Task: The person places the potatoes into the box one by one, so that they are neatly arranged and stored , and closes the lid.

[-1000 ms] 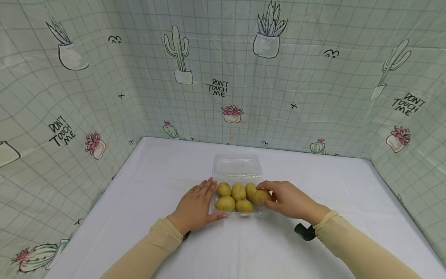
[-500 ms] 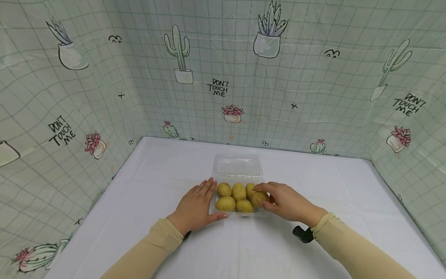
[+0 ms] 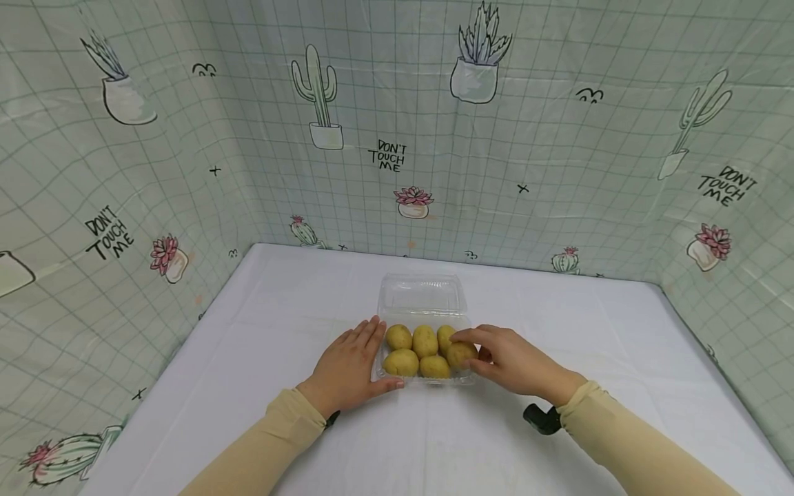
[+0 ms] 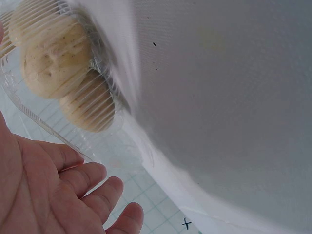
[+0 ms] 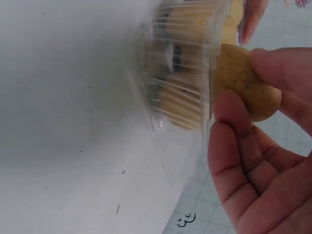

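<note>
A clear plastic clamshell box [image 3: 380, 372] lies with its lid [image 3: 422, 295] folded back, and several yellow potatoes [image 3: 401, 362] sit inside in two rows. My right hand [image 3: 517, 362] holds one potato [image 3: 461, 355] between thumb and fingers at the front right corner of the box. In the right wrist view that potato [image 5: 248, 87] is gripped at the level of the box rim. My left hand [image 3: 349, 365] rests along the box's left side, its fingers straight and the thumb stretched along the front edge. Through the ribbed wall, potatoes [image 4: 56, 63] show in the left wrist view.
The box stands on a white cloth-covered table [image 3: 397, 441]. Behind it and at both sides hangs a grid-patterned curtain [image 3: 428, 138] printed with potted plants. A dark wrist strap [image 3: 542, 419] shows under the right sleeve.
My right hand has moved the potato slightly to the left and down, toward the box's front right corner. The left hand stays in place.
</note>
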Action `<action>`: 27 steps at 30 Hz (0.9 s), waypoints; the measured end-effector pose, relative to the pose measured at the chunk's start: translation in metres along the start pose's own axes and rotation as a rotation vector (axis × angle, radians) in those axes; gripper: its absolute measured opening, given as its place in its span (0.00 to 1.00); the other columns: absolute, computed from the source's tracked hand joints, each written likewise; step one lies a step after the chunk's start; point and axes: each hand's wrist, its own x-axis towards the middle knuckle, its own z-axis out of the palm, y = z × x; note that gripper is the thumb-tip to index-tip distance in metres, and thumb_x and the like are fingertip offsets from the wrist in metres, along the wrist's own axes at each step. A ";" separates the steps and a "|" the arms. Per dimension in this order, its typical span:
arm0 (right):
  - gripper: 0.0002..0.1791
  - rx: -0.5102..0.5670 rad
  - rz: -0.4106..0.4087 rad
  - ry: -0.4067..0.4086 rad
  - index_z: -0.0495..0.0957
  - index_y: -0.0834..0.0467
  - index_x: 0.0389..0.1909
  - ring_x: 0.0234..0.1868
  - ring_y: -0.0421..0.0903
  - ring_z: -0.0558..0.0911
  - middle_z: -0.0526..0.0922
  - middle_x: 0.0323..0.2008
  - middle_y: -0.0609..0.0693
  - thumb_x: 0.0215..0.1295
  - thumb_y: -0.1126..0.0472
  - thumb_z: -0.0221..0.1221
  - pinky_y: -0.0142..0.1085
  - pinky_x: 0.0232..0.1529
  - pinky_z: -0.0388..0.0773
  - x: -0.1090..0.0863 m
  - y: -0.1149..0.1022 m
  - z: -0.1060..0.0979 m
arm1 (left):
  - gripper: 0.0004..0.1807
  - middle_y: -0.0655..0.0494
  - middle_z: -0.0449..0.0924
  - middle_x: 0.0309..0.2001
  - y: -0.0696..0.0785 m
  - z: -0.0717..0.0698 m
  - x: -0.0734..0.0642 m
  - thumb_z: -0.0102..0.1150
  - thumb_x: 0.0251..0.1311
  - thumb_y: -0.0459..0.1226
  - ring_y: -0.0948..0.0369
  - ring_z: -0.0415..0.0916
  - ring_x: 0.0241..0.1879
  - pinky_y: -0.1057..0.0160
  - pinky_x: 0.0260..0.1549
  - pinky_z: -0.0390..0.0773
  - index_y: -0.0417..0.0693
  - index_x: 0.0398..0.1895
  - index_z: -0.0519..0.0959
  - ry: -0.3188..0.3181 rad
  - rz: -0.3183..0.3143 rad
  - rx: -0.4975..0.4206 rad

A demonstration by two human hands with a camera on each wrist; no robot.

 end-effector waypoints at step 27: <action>0.22 0.054 0.046 -0.042 0.79 0.55 0.61 0.32 0.36 0.74 0.77 0.42 0.41 0.66 0.57 0.66 0.31 0.32 0.76 0.001 0.002 0.001 | 0.57 0.39 0.56 0.75 0.000 0.000 0.000 0.46 0.60 0.73 0.47 0.55 0.73 0.49 0.68 0.59 0.35 0.76 0.57 0.002 -0.002 -0.012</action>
